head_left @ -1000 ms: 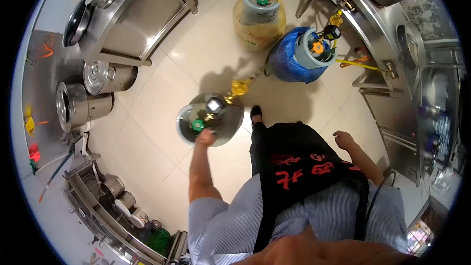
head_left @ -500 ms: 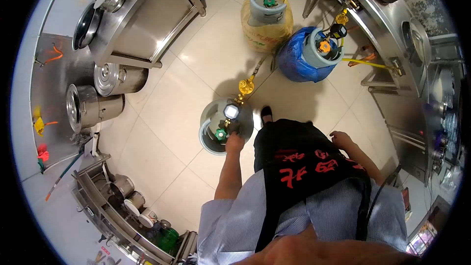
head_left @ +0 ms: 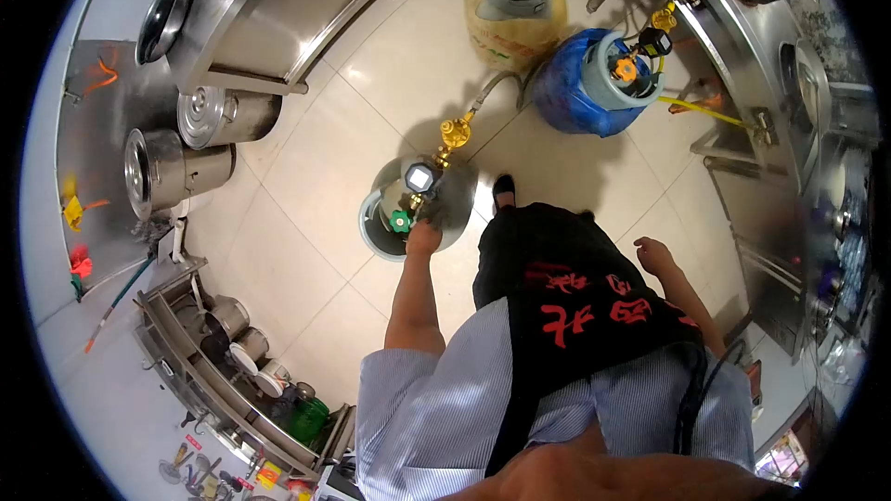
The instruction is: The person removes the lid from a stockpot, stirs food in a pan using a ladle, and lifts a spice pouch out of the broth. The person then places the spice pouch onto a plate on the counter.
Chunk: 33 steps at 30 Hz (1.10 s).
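Note:
A grey gas cylinder (head_left: 455, 209) stands on the tiled floor in front of me, its collar (head_left: 369, 224) tilted to the left in the view. My left hand (head_left: 424, 237) is closed on the cylinder's top, at the collar beside the green valve knob (head_left: 400, 221); the fingertips are partly hidden. A gauge with a pale square face (head_left: 419, 177) and a yellow regulator (head_left: 456, 133) are attached to the valve. From the regulator a grey hose (head_left: 499, 81) runs towards the back. My right hand (head_left: 657, 257) hangs by my side, fingers loosely apart, holding nothing.
A blue-wrapped cylinder (head_left: 566, 83) and a yellow-wrapped cylinder (head_left: 510, 32) stand at the back. Steel counters (head_left: 278, 19) line the sides. Lidded pots (head_left: 209, 162) are on the left, with a shelf rack (head_left: 200, 371) nearer me. A yellow hose (head_left: 701, 116) runs at the right.
My view has shifted, so the surroundings sit higher in it. The cylinder's top and my left hand have moved slightly left. My right hand still hangs at my side.

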Tool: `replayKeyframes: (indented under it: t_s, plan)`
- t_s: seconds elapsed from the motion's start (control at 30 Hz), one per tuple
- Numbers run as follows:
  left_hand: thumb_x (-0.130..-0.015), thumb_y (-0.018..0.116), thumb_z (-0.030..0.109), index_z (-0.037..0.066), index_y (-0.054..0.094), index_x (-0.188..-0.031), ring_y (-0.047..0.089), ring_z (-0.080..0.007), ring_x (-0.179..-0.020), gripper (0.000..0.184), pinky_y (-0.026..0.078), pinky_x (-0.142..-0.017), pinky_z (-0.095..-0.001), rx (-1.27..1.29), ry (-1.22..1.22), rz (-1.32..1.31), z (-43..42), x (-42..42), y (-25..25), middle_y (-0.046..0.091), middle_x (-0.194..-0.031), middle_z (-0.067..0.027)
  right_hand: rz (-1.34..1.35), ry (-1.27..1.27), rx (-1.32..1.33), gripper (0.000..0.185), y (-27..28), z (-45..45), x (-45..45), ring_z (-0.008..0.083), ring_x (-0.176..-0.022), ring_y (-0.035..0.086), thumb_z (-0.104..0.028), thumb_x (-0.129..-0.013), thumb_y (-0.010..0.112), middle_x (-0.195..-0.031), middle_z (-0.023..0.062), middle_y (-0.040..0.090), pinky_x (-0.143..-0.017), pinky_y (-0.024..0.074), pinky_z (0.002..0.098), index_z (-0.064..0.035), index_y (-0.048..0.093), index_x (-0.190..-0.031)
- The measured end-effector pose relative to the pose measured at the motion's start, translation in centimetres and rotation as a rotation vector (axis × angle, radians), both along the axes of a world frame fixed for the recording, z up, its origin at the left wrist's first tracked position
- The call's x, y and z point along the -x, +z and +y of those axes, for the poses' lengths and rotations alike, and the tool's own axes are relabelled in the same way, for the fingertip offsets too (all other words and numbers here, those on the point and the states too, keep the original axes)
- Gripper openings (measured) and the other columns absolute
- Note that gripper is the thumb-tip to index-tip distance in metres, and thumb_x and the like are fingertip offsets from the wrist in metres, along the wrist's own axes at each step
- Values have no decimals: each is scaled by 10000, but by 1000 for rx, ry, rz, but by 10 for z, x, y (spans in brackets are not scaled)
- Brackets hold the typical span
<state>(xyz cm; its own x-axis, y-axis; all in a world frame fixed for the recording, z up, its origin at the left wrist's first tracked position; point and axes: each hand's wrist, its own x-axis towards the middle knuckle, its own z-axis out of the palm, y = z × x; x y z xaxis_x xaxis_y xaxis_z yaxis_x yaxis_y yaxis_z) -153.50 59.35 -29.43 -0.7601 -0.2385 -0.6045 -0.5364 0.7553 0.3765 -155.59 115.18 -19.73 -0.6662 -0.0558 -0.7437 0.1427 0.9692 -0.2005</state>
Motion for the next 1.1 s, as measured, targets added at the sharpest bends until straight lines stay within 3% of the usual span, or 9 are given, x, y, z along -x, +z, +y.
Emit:
replayKeyframes:
  t_s: [0.43,0.57,0.63,0.7,0.77,0.83,0.9,0.97,1.1]
  plan:
    - [-719,671,386,0,480,-1181,529,-395,-1058,631,440,-877,-459,450,185,216,75,-3,12,571,-1101,-218,158,-304,72,270,-18,122,-66,322,-986,580,-168,-835,476,-1044,155,623,-866,460,414,-88,610,-1055]
    - [-774,610,341,-8,520,-1150,553,-339,-1000,521,457,-835,-438,610,-409,97,126,19,0,593,-1052,-187,119,-548,84,280,-14,170,-108,318,-1021,564,-177,-842,488,-1081,148,609,-886,450,412,-95,600,-1084]
    - [-799,586,300,-9,554,-1111,577,-308,-942,441,476,-790,-414,411,-989,34,146,53,-44,604,-1020,-174,186,-664,87,284,-29,196,-144,313,-1000,581,-164,-817,484,-1048,152,626,-875,458,414,-93,621,-1055]
    - [-814,583,252,-14,578,-1079,605,-279,-858,375,493,-744,-372,80,-1597,64,224,70,-20,618,-969,-160,181,-812,73,287,-43,217,-186,312,-1010,577,-151,-809,486,-1056,155,622,-880,454,413,-87,618,-1056]
    - [-840,571,246,-10,572,-1105,617,-227,-835,368,497,-723,-321,-483,-328,-509,318,85,-1,630,-971,-142,207,-983,45,281,-71,230,-231,313,-1012,576,-139,-805,487,-1051,157,624,-883,452,412,-81,618,-1047]
    - [-873,542,240,-10,541,-1154,617,-190,-892,376,490,-735,-293,-376,-803,-216,403,100,45,636,-1006,-140,188,-1178,18,267,-83,235,-278,313,-1020,572,-122,-799,482,-1047,160,624,-889,449,402,-75,617,-1025]
    - [-903,523,256,-9,493,-1211,610,-163,-926,408,463,-718,-243,-452,-651,-339,476,105,86,623,-1056,-122,49,-1315,-38,238,-90,233,-313,305,-1010,577,-129,-827,476,-1067,139,618,-862,471,383,-71,625,-1004]
    - [-893,522,204,-17,499,-1192,624,-196,-908,373,481,-795,-295,-451,-693,-373,518,117,97,629,-1029,-143,126,-1189,-40,218,-118,221,-359,317,-966,594,-116,-827,473,-1009,161,630,-841,477,400,-42,614,-976]
    - [-889,523,228,-4,487,-1222,599,-199,-936,407,454,-785,-301,-291,-893,-504,568,144,90,615,-1071,-115,211,-1439,-65,183,-151,179,-396,337,-876,609,-122,-840,471,-932,179,635,-822,482,405,-43,600,-943]
